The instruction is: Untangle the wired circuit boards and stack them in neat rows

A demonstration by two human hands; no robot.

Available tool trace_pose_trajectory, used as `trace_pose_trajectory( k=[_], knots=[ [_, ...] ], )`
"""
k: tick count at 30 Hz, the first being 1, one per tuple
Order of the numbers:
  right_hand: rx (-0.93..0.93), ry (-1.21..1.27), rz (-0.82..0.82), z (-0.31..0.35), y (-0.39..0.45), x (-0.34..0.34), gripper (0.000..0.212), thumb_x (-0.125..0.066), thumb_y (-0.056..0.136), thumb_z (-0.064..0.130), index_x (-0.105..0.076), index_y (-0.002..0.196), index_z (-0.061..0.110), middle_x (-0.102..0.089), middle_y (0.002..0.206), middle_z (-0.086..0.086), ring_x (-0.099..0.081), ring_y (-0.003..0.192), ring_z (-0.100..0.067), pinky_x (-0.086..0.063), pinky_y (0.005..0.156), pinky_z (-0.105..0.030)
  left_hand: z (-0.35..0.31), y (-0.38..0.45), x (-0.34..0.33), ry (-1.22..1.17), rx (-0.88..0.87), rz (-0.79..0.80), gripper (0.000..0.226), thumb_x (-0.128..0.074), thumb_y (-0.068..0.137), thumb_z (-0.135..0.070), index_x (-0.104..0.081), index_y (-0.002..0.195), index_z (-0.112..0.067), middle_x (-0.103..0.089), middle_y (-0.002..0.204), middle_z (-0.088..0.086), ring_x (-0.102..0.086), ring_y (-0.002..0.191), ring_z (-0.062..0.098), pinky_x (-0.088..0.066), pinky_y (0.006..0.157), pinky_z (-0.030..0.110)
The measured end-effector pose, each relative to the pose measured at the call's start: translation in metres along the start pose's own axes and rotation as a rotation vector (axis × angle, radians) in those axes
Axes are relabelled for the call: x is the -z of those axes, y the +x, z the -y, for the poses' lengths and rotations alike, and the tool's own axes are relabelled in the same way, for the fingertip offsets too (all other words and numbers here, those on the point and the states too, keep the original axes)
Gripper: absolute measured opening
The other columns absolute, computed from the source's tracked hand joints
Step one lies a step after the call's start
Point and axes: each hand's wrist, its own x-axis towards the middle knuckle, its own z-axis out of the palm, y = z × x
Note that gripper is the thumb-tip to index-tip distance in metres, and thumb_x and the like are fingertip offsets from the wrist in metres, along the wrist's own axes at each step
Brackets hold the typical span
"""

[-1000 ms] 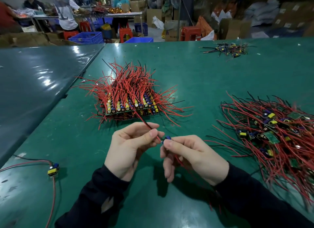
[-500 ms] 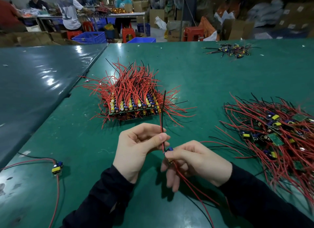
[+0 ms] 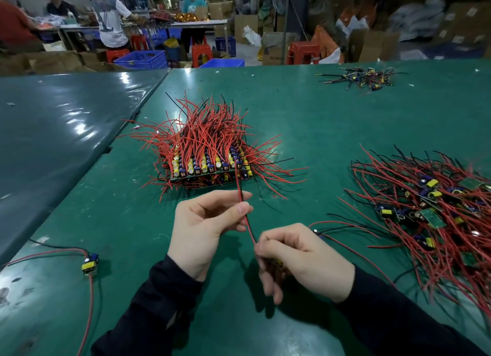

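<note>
Holding one wired circuit board in my right hand, I have its fingers curled round it near the front edge of the worktop, so the board is mostly hidden; only a yellow part shows under the knuckles. My left hand pinches the board's red and black lead pair between thumb and forefinger. The pair runs straight from one hand to the other, its free end pointing up toward the stack. I judge this grip serves to draw the leads straight and together before the board goes onto the pile.

The finished stack sits at mid-worktop, just beyond my hands. Its boards lie in level rows, yellow and blue components lined up along the near edge, red wires fanning upward and outward. The unsorted heap lies toward the right edge, boards at all angles with wires crossing. A smaller bundle rests near the far edge. One stray board with its leads lies near the left edge, well apart from the rest.
</note>
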Motion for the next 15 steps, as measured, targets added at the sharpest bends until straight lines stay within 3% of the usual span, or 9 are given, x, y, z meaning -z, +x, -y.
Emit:
trace_pose_trajectory(
  k=[3, 11, 15],
  knots=[
    [0.026, 0.000, -0.007, 0.0022, -0.0008, 0.0002, 0.035, -0.041, 0.097, 0.003, -0.049, 0.063, 0.008, -0.059, 0.048, -0.005, -0.050, 0.034, -0.014, -0.040, 0.040, -0.019, 0.0020, -0.0008, -0.0032, 0.020, -0.048, -0.066, 0.010, -0.070, 0.062, -0.003, -0.074, 0.067, -0.010, -0.066, 0.060, 0.009, -0.059, 0.050, 0.012, -0.050, 0.049, 0.018],
    [0.044, -0.027, 0.008, 0.0029, -0.0028, 0.0006, 0.038, -0.041, 0.097, 0.001, -0.048, 0.061, 0.011, -0.058, 0.048, -0.004, -0.049, 0.034, -0.013, -0.040, 0.041, -0.019, 0.0031, -0.0016, -0.0036, 0.058, -0.136, -0.153, 0.023, -0.070, 0.068, 0.012, -0.074, 0.066, -0.010, -0.068, 0.062, 0.007, -0.060, 0.048, 0.012, -0.050, 0.048, 0.019],
    [0.030, -0.036, 0.019, 0.0009, -0.0024, 0.0014, 0.037, -0.041, 0.097, 0.002, -0.049, 0.061, 0.010, -0.058, 0.048, -0.003, -0.050, 0.034, -0.013, -0.040, 0.041, -0.019, 0.0012, -0.0011, -0.0049, 0.038, -0.146, -0.145, 0.016, -0.070, 0.067, 0.005, -0.074, 0.072, -0.009, -0.069, 0.063, 0.008, -0.060, 0.048, 0.012, -0.050, 0.048, 0.019]
  ],
)
